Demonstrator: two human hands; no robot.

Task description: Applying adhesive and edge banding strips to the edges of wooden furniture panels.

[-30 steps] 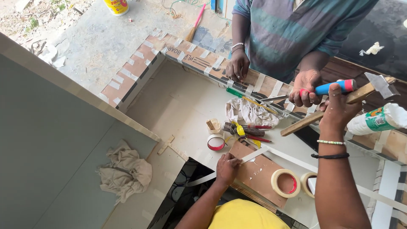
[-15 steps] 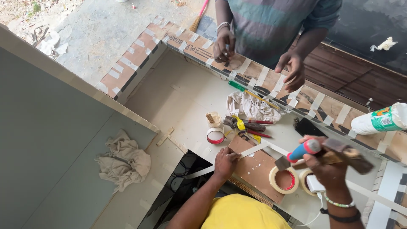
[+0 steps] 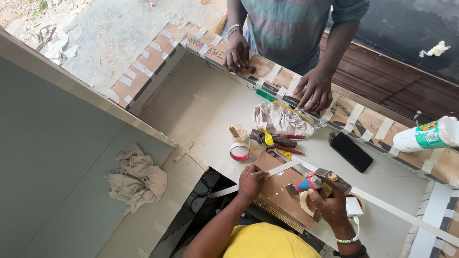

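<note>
One view only, from the head: since half a second ago the right hand (image 3: 331,206) has drawn in closer over the brown board (image 3: 282,191), fingers closed round a hammer (image 3: 330,184) and a blue-and-red-handled tool (image 3: 306,184) together — a second ago it was up by the co-worker's hands, taking them. The left hand (image 3: 250,181) stays pressed on a white edge strip (image 3: 282,168), pinching it against the board's corner. That strip is thin, flat and pale, running off the pale surface (image 3: 210,114). Beside it sits a red tape roll (image 3: 239,151); the co-worker's hand (image 3: 314,88) rests on the taped frame.
</note>
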